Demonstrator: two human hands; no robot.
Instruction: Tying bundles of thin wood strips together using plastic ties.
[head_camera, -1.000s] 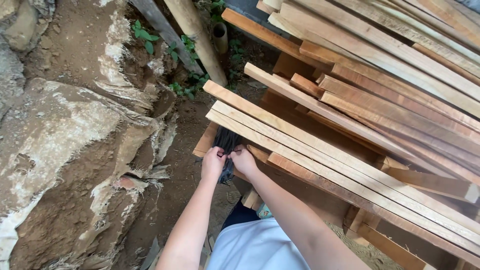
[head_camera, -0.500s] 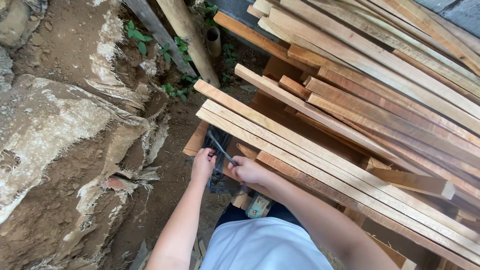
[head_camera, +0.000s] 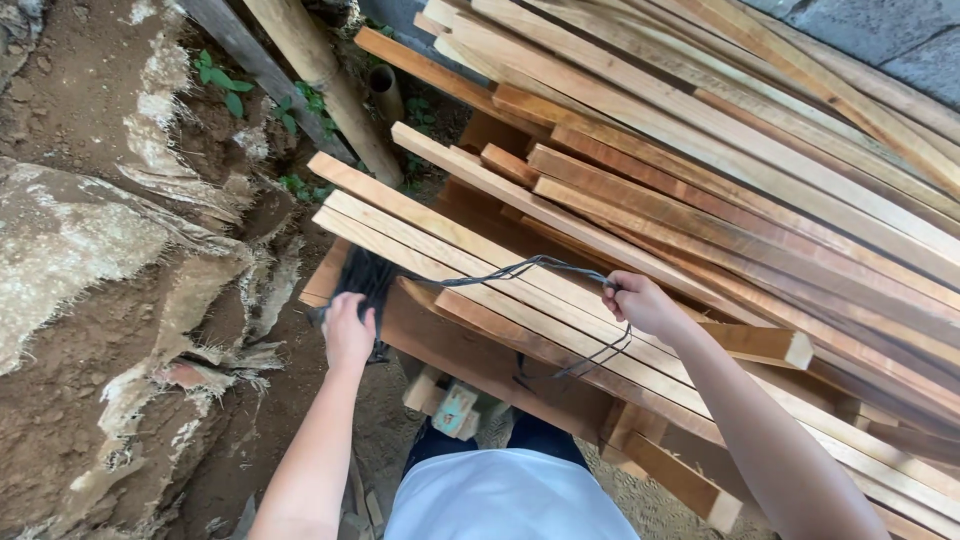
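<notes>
**Here, a dark cord is drawn across stacked planks**

Here the person stands at the end of a stack of long wooden planks, both bare arms stretched forward. The right hand is closed around a thin dark cord, pinching it above the top boards so that it runs taut to the left across the plank faces. A slack loop of the same cord hangs below that hand, drooping over the edge of the boards, which suggests spare length is gathered there rather than pulled tight.

The left hand sits at the left ends of the lowest planks, fingers curled against a dark bundle, seemingly more cord or netting, pressed to the wood. Whether it grips the bundle or only steadies it, I cannot tell; the fingers are hidden behind the hand.

The planks lie slanted, ends roughly flush, resting on short wooden blocks that keep them off the dirt. A pale round pole leans beyond, beside an earth bank.
</notes>
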